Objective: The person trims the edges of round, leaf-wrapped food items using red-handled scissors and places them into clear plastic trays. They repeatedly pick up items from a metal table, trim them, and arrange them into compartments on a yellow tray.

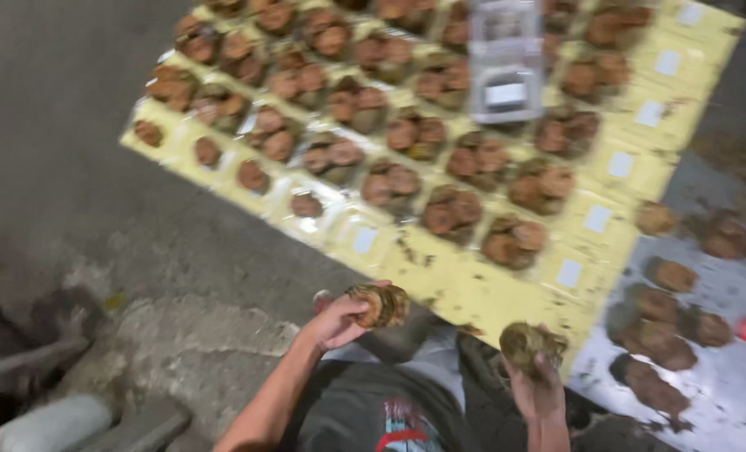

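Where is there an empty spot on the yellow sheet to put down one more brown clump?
Bare yellow sheet lies along the near edge, between the last row of brown clumps and the left hand. The right-hand strip by the white labels is bare too. The middle rows are crowded. Both hands, the right hand too, hold a clump.

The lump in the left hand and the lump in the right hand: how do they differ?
The left-hand lump is held higher, over the bare concrete floor; the right-hand lump sits lower, at the edge of the yellow sheet. The left-hand lump looks layered, with tan and dark bands; the right-hand lump is duller, olive-brown and rounder. The left hand holds from the side; the right hand from beneath. Both are brownish, fist-sized clumps, blurred.
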